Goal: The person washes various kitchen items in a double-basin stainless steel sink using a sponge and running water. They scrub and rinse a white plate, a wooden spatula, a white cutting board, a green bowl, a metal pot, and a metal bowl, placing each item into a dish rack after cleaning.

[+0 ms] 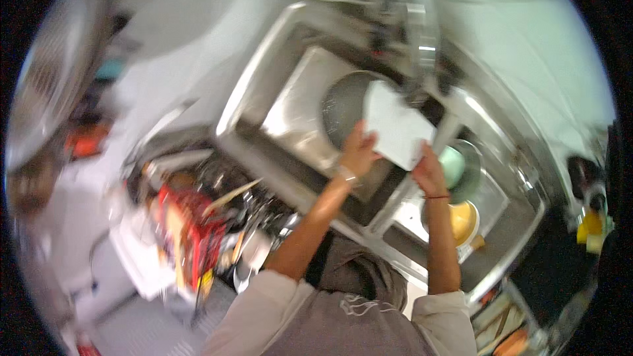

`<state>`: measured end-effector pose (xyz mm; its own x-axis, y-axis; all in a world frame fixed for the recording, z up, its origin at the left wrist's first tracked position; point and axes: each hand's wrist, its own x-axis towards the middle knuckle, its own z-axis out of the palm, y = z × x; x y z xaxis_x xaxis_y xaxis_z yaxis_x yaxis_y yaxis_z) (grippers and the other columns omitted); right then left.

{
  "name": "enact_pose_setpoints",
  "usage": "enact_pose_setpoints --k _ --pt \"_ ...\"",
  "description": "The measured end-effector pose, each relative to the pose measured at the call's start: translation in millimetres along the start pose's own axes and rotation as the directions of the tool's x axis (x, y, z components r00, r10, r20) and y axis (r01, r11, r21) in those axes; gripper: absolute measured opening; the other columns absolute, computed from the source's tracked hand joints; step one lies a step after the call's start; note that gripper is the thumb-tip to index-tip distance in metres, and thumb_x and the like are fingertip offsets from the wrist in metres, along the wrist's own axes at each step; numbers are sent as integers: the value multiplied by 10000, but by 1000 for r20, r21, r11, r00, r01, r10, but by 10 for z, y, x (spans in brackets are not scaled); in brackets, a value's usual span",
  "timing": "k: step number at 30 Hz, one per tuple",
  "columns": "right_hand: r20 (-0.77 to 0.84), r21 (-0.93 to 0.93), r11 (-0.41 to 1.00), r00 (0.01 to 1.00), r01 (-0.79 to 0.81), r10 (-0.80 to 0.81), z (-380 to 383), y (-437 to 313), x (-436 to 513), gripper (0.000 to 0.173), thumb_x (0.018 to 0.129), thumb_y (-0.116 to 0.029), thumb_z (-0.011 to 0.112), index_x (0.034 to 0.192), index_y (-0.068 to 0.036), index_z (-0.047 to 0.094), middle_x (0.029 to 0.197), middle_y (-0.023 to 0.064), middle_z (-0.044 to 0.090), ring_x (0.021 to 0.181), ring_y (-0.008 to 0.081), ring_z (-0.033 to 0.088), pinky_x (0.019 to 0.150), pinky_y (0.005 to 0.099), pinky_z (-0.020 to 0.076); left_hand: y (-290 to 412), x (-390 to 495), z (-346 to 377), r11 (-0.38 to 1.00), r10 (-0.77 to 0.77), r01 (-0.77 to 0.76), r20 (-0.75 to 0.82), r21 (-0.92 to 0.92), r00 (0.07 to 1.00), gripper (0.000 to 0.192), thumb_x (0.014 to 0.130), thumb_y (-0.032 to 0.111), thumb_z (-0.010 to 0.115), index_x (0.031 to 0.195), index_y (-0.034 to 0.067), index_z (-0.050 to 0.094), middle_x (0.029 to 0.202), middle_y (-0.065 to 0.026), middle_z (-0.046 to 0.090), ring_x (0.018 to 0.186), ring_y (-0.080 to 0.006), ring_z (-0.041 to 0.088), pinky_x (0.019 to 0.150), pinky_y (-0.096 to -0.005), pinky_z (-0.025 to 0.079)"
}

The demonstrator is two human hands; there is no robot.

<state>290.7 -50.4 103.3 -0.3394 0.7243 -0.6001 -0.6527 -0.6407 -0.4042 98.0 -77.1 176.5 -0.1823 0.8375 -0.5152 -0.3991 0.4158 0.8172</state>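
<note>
Both my hands hold a flat white rectangular board [398, 121], perhaps a small cutting board, by its near edges. My left hand [357, 151] grips its left corner, and my right hand [429, 173] has the corner at the right. The board is tilted over the left basin of a steel double sink [292, 113], below the faucet [426, 44]. Partly behind it in that basin lies a dark round pan or bowl [341, 106]. Beside my right hand, the right basin holds a pale green bowl or cup [451, 165] and a yellow bowl [462, 222]. Motion blurs the picture.
Left of the sink stands a crowded rack of utensils and dishes [237, 198], with a red basket or holder [190, 227] and a wooden stick [232, 197] jutting out. A black surface [546, 257] lies right of the sink. Yellow bottles or containers [591, 227] sit at the far right.
</note>
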Motion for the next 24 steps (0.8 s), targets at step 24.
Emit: enact_pose_setpoints --k 24 --pt "-351 -812 577 863 -87 -364 -2598 -265 122 213 758 -138 519 961 -89 479 625 20 444 552 154 447 458 301 356 -294 -3955 -1923 -131 579 485 -330 865 746 358 783 14 509 1102 145 602 742 -107 598 648 -282 568 586 -393 451"
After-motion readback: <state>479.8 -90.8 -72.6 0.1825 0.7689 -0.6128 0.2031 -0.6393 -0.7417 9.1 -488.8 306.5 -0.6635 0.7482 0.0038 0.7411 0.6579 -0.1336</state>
